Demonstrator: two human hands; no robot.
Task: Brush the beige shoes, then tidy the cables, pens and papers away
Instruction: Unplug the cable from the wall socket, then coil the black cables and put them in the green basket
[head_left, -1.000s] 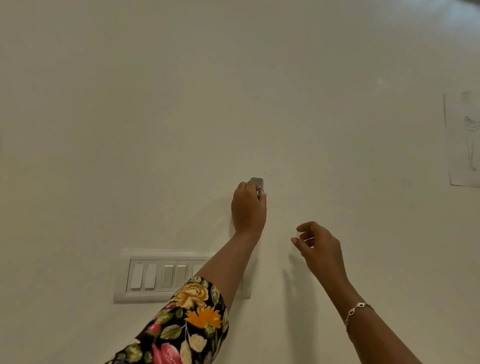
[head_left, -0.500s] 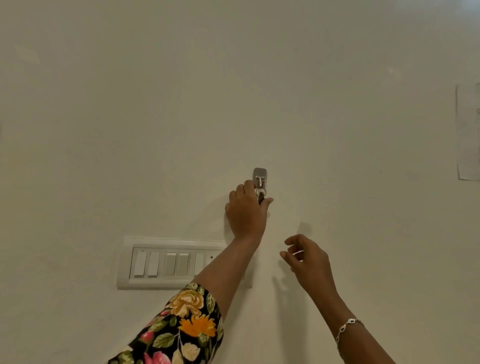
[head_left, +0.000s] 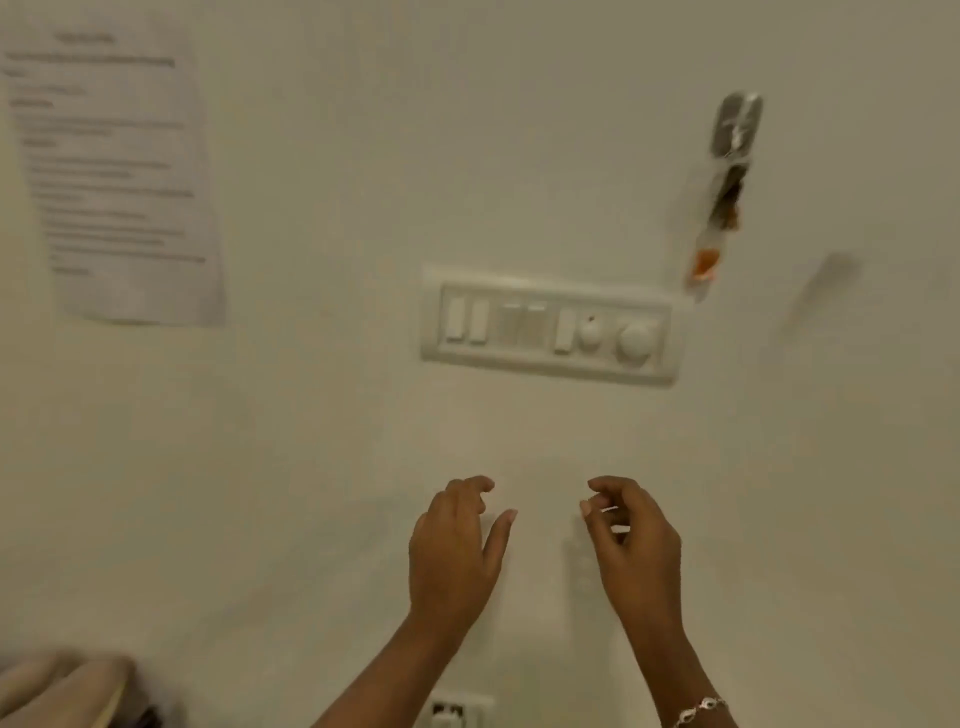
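Observation:
I face a cream wall. My left hand (head_left: 452, 551) and my right hand (head_left: 634, 551) hang side by side in front of it, well below the switch panel, fingers loosely curled and holding nothing. Up at the right a metal wall hook (head_left: 736, 124) carries a bunch of keys with an orange tag (head_left: 724, 208), blurred by motion. A printed paper (head_left: 114, 166) is stuck to the wall at the upper left. Blurred beige shapes (head_left: 62, 691) sit at the bottom left corner; I cannot tell whether they are the shoes.
A white switch panel (head_left: 550, 327) with several switches and a round dial is mounted on the wall above my hands. A white wall socket (head_left: 457, 709) shows at the bottom edge between my forearms.
My left hand has let go of the keys, which now hang from the hook. Both hands have dropped below the switch panel, and my view has swung down and left.

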